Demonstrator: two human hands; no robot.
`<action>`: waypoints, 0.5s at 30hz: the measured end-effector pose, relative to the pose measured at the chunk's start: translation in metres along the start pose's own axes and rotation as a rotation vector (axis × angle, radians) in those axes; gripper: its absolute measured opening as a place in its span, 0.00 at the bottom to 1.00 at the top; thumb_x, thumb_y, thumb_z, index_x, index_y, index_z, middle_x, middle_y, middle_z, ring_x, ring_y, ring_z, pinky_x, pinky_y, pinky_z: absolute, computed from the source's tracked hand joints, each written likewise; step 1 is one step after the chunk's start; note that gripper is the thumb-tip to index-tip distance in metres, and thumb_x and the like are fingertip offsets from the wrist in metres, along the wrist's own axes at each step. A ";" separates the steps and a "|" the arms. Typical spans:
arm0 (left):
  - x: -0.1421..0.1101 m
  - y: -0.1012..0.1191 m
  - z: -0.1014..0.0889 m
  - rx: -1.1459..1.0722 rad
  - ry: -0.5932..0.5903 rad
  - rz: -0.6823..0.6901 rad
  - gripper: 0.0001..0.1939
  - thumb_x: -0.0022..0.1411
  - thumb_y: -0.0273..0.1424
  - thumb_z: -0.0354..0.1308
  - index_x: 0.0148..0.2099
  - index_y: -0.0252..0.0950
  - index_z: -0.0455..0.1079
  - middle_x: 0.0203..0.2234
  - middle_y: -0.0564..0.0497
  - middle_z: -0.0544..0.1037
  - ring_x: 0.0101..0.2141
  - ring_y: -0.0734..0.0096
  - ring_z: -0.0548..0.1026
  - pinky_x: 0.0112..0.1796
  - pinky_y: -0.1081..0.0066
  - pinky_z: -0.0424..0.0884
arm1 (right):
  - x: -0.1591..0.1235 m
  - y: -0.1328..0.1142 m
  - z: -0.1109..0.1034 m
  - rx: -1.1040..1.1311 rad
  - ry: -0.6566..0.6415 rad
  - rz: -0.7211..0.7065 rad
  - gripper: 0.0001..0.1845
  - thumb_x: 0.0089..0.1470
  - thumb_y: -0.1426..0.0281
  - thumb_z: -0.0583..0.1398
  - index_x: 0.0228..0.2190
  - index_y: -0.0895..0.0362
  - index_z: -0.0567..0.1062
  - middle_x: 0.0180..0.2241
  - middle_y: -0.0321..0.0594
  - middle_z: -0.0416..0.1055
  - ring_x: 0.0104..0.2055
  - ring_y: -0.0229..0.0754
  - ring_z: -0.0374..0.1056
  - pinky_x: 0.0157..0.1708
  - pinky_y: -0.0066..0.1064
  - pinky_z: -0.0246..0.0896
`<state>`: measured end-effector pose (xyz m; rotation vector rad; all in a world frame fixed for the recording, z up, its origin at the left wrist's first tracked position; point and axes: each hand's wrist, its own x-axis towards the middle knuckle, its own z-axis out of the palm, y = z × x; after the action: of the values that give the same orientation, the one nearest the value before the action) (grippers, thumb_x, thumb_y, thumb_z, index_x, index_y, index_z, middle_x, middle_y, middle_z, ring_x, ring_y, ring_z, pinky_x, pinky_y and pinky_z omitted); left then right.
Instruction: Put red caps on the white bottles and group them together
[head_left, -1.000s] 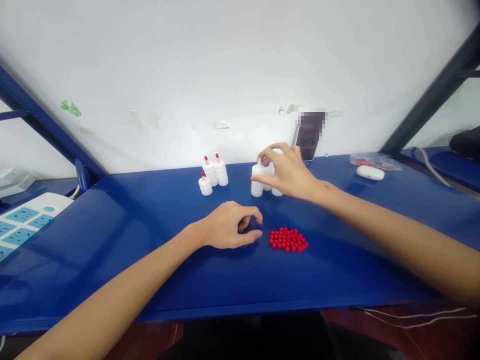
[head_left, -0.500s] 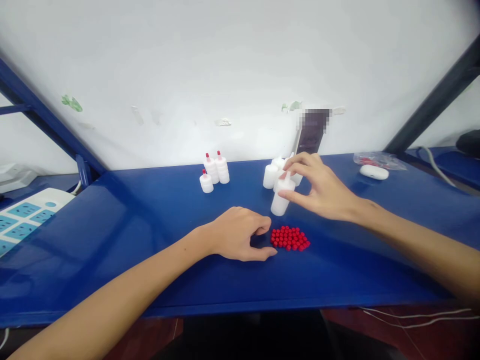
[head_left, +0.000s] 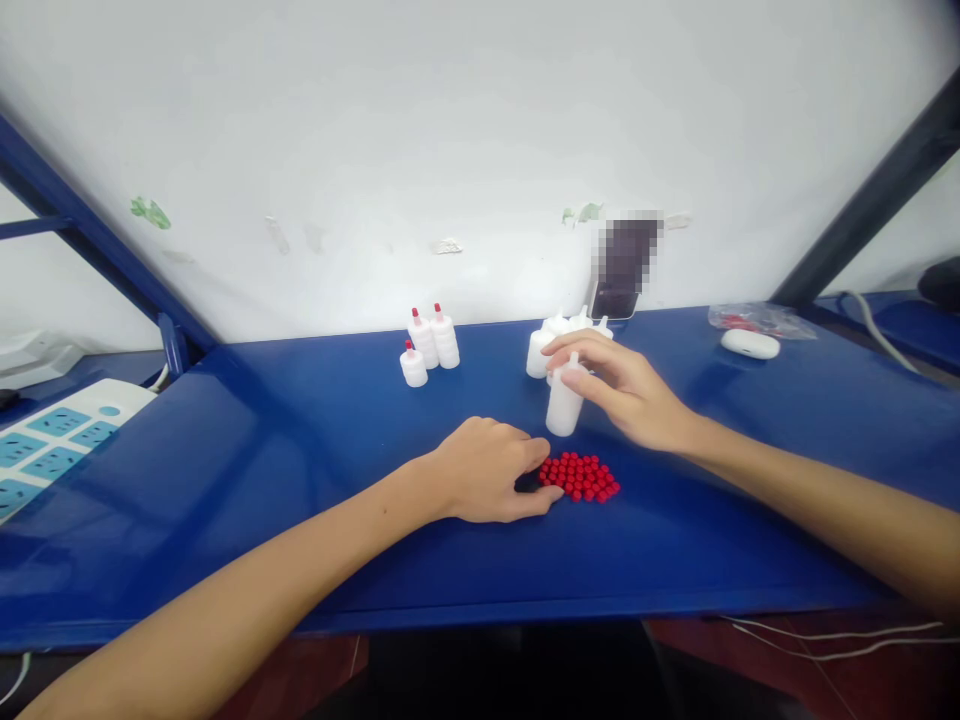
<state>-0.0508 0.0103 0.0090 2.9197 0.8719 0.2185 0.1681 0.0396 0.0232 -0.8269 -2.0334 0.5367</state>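
Note:
My right hand (head_left: 626, 385) grips a white squeeze bottle (head_left: 564, 407) by its upper part. The bottle is upright, its pointed nozzle bare between my thumb and fingers. Several more uncapped white bottles (head_left: 537, 354) stand just behind, partly hidden by that hand. My left hand (head_left: 491, 470) rests low over the table, thumb and index finger apart at the left edge of a cluster of small red caps (head_left: 589, 478). Whether a fingertip touches a cap is hard to tell. Farther left stand three white bottles (head_left: 444, 343) with red caps on their nozzles.
A phone (head_left: 619, 285) leans on the wall behind the bottles. On the right lie a white rounded case (head_left: 750, 344) and a clear plastic bag (head_left: 761, 320) with red pieces. A power strip (head_left: 124, 395) sits at the left on the blue table (head_left: 360, 580).
My left hand has moved slightly right, closer to the red caps. The right hand has settled lower around the bottle's top, which now stands more upright.

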 end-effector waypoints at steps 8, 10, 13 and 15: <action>-0.001 -0.001 -0.003 0.033 -0.019 0.026 0.14 0.63 0.38 0.53 0.28 0.36 0.60 0.22 0.54 0.72 0.21 0.73 0.67 0.24 0.70 0.54 | 0.002 0.011 0.021 0.565 -0.136 0.304 0.15 0.59 0.58 0.60 0.40 0.55 0.69 0.33 0.41 0.79 0.34 0.43 0.73 0.33 0.33 0.65; -0.001 -0.002 -0.003 0.038 -0.029 0.034 0.13 0.63 0.37 0.52 0.28 0.36 0.59 0.22 0.54 0.72 0.21 0.73 0.66 0.24 0.70 0.53 | 0.001 0.010 0.022 0.542 -0.179 0.304 0.16 0.57 0.57 0.62 0.39 0.56 0.72 0.33 0.41 0.77 0.33 0.41 0.71 0.32 0.31 0.63; 0.000 -0.003 -0.004 0.031 -0.041 0.043 0.12 0.63 0.35 0.51 0.28 0.36 0.58 0.23 0.55 0.71 0.21 0.73 0.65 0.24 0.70 0.53 | -0.001 0.007 0.018 0.387 -0.213 0.254 0.17 0.55 0.56 0.64 0.35 0.58 0.75 0.32 0.39 0.75 0.34 0.40 0.68 0.34 0.30 0.62; 0.000 -0.006 -0.004 0.013 -0.049 0.060 0.12 0.65 0.33 0.50 0.28 0.37 0.57 0.23 0.55 0.70 0.21 0.74 0.64 0.25 0.70 0.53 | -0.003 0.008 0.013 0.269 -0.232 0.219 0.17 0.55 0.55 0.63 0.33 0.58 0.76 0.31 0.39 0.74 0.33 0.40 0.67 0.33 0.30 0.61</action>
<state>-0.0548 0.0155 0.0127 2.9521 0.7824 0.1459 0.1611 0.0419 0.0092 -0.8580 -2.0274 1.0478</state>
